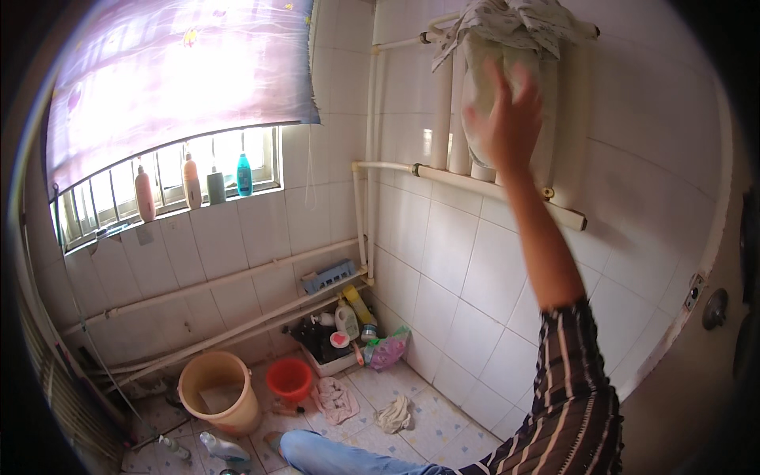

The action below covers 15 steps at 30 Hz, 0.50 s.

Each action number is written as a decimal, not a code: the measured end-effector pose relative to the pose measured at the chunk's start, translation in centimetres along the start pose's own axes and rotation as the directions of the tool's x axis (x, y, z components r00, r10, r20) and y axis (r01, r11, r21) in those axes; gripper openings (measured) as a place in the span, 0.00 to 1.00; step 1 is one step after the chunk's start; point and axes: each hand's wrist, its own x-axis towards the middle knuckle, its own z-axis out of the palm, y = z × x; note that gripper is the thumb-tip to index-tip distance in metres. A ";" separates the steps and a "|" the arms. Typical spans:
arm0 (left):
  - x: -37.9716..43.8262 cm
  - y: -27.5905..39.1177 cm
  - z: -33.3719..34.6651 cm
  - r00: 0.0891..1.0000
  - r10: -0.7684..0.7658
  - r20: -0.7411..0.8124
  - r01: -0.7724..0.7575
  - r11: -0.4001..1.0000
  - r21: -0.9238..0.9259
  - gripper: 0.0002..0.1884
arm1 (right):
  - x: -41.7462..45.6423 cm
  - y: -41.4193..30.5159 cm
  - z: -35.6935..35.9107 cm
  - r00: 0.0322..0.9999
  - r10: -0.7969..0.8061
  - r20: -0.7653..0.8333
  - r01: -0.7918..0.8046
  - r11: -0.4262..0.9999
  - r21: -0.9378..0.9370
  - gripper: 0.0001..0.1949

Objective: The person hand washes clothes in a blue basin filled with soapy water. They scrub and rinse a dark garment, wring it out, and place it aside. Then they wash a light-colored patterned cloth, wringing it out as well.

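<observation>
My right hand point(510, 113) is raised in front of a wall radiator point(445, 119), blurred, its fingers spread apart and nothing held in them. Directly behind the fingers hangs a pale towel point(475, 59), draped down the radiator's columns. Whether the fingertips touch it I cannot tell. A printed, light-coloured cloth point(504, 24) lies bunched over the radiator's top rail. My left hand is out of view.
On the tiled floor stand a beige bucket point(246, 404), a red basin point(290, 380), spray bottles point(222, 446), crumpled rags point(393, 414) and a crate point(332, 363) of cleaning supplies. Pump bottles point(244, 175) line the windowsill. A door point(677, 409) is at right.
</observation>
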 end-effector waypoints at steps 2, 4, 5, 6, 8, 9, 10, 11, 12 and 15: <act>-1.3 -3.7 2.1 0.996 0.085 -0.035 -0.088 0.992 -0.092 0.22 | 6.8 4.9 2.2 0.994 -0.057 -0.098 0.035 0.976 -0.217 0.38; -3.1 -5.8 3.3 0.984 0.162 -0.074 -0.173 0.970 -0.171 0.23 | 9.6 7.9 3.8 1.000 -0.002 -0.010 0.000 0.974 -0.225 0.37; -4.2 -6.8 2.9 0.975 0.203 -0.088 -0.219 0.942 -0.256 0.29 | 10.1 9.1 4.8 0.995 0.066 0.075 -0.051 0.981 -0.185 0.33; -4.4 -7.3 2.1 0.984 0.096 -0.152 -0.116 0.986 -0.123 0.26 | 10.3 10.2 5.8 0.977 0.138 0.164 -0.114 0.983 -0.145 0.30; -4.9 -8.0 3.1 0.990 0.009 -0.140 -0.023 0.994 -0.103 0.25 | 12.2 12.6 7.8 0.970 0.171 0.172 -0.153 0.982 -0.111 0.23; -5.0 -8.1 3.4 0.991 -0.016 -0.130 0.002 0.994 -0.112 0.25 | 12.7 13.0 8.2 0.965 0.187 0.182 -0.172 0.981 -0.092 0.20; -5.0 -8.1 2.7 0.990 -0.033 -0.138 0.017 0.993 -0.117 0.25 | 12.4 11.7 7.9 0.967 0.173 0.189 -0.174 0.985 -0.008 0.18; -5.1 -8.2 2.0 0.988 -0.047 -0.145 0.029 0.992 -0.126 0.24 | 12.0 10.0 7.8 0.968 0.156 0.194 -0.173 0.982 0.074 0.16; -5.1 -7.9 1.9 0.988 -0.059 -0.141 0.039 0.990 -0.139 0.24 | 11.7 7.9 6.9 0.971 0.136 0.197 -0.167 0.975 0.148 0.14; -5.4 -7.3 1.4 0.987 -0.091 -0.134 0.061 0.975 -0.215 0.23 | 8.8 0.8 4.9 0.985 0.006 0.171 -0.068 0.932 0.357 0.11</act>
